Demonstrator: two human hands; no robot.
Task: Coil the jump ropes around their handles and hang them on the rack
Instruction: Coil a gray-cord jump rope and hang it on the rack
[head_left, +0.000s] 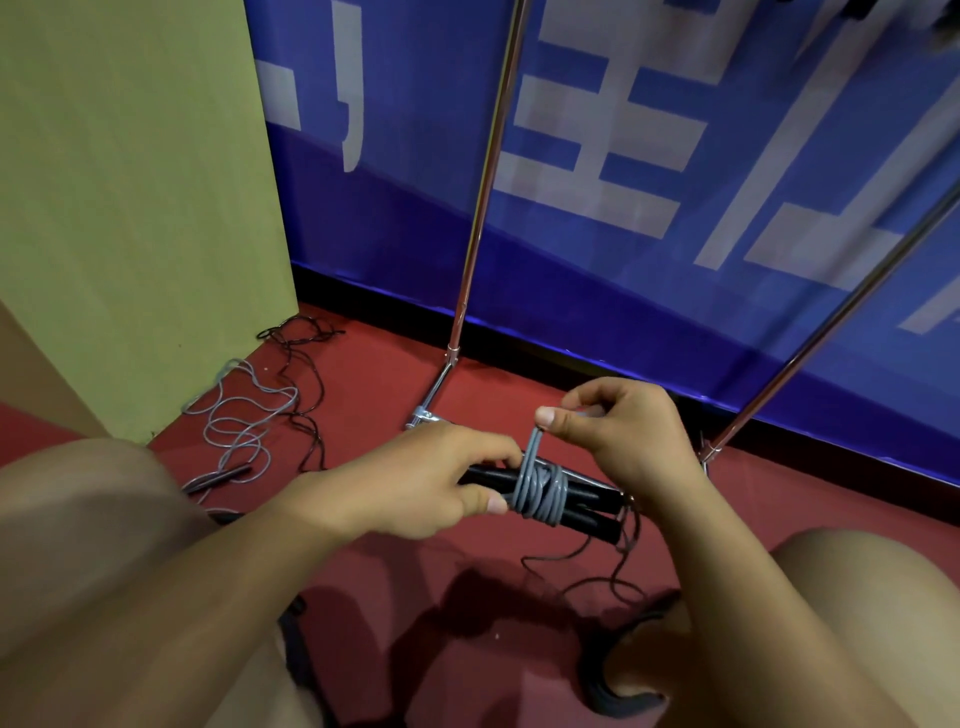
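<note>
Grey cord (538, 488) coils the black handles (582, 499), axis running nine to three; our left hand (415, 488) grips them, our right hand (613, 431) pinches the loop at twelve (pull upward next).

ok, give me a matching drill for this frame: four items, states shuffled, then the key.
Items:
1. left hand
2. right hand
3. grey rope on the floor
4. rack pole

States:
A. stands upright before the blue banner
B. lies loose and uncoiled
C. grips the black handles
D. pinches the grey rope end above the coil

Pairs: 1-C, 2-D, 3-B, 4-A
</note>
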